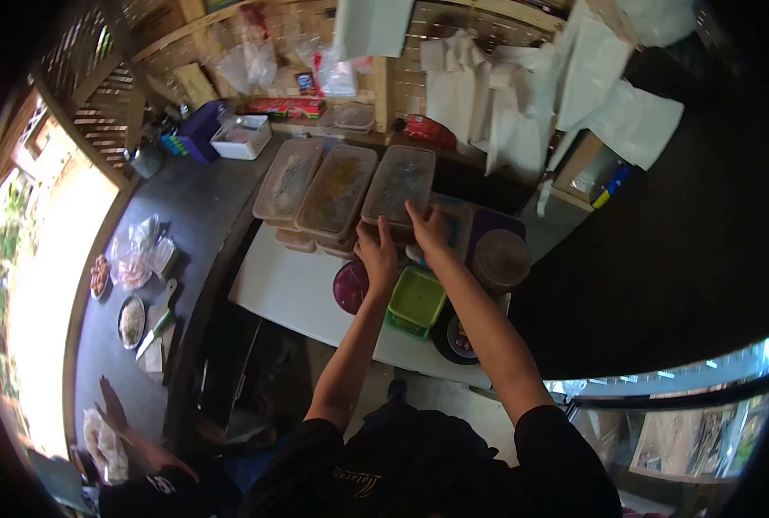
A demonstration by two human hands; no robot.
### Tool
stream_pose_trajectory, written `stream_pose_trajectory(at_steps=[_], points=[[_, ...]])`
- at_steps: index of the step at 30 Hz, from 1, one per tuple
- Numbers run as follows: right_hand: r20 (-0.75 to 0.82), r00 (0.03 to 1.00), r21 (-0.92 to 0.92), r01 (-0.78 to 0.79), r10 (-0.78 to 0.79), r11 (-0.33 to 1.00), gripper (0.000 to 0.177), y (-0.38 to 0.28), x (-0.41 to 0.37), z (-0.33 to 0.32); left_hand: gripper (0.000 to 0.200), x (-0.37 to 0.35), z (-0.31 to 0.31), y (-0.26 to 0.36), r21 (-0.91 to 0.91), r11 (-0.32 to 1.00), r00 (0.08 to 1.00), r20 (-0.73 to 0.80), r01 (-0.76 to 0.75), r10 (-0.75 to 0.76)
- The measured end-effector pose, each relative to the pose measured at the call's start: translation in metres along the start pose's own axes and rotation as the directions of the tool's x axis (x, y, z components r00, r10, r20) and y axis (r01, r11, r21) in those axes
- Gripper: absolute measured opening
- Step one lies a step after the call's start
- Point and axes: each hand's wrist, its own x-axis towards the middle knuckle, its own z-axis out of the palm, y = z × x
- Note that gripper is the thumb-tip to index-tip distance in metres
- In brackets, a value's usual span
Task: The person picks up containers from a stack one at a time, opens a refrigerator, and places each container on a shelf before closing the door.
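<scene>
A rectangular plastic food container (pixel 399 181) with a translucent lid stands at the right end of a row of similar ones. My left hand (pixel 378 257) grips its near left corner, with the thumb against the edge. At its near right corner, my right hand (pixel 430 231) holds on with the thumb up over the lid. The undersides of both hands are hidden. To the left sit two more lidded containers, one with yellowish stains (pixel 339 192) and one paler (pixel 287 180), stacked over others. Just below my hands are a green tub (pixel 417 298) and a maroon round lid (pixel 351 287).
The containers rest on a white tabletop (pixel 268 274). A round lidded tub (pixel 501 259) and a dark bowl (pixel 458 339) stand at right. On the dark counter (pixel 196 203) at left lie a knife (pixel 155 335), a plate (pixel 131 322) and plastic bags; another person's hand (pixel 113 407) is there.
</scene>
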Motion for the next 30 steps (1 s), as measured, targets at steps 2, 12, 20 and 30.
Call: stream_pose_trajectory(at_steps=[2,12,20,30], points=[[0.022,1.0,0.165,-0.009,0.005,0.986,0.063,-0.017,-0.007,-0.006,0.053,0.008,0.009,-0.012,-0.323,0.944,0.997,0.019,-0.071,0.081],[0.099,0.995,0.297,-0.012,-0.018,0.955,0.047,-0.049,-0.092,-0.111,0.062,-0.01,-0.022,0.087,-0.502,0.689,0.728,0.684,0.523,-0.054],[0.169,0.985,0.323,-0.076,0.021,0.943,0.041,-0.067,-0.244,-0.273,0.072,-0.093,0.005,0.105,-0.297,0.699,0.353,0.933,0.65,0.068],[-0.114,0.992,0.228,-0.02,0.047,0.973,0.059,-0.05,-0.481,-0.432,0.052,-0.353,0.03,0.138,-0.009,0.751,0.036,0.999,0.661,-0.02]])
